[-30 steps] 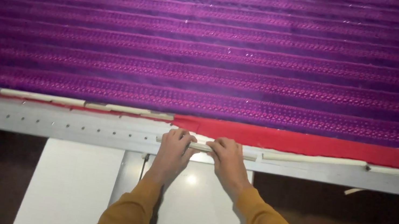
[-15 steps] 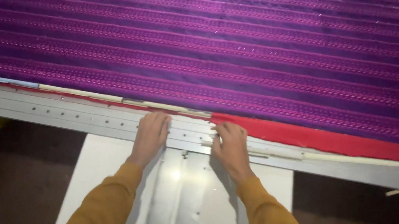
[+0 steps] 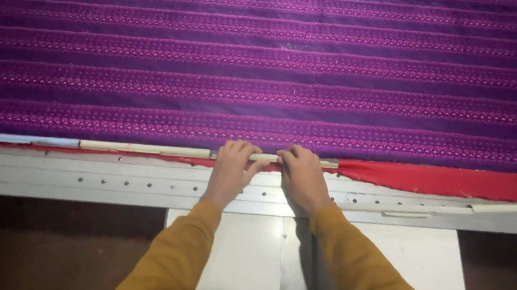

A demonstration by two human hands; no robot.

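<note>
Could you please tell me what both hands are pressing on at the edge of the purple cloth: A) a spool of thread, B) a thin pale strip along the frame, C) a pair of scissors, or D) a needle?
B: the left hand and right hand both rest on the thin pale strip lying along the white frame at the edge of the purple cloth.

Head view, probably steeply downward, close.

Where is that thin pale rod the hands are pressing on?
The thin pale rod lies along the purple fabric's near edge, above the white frame, left hand and right hand gripping it.
</note>
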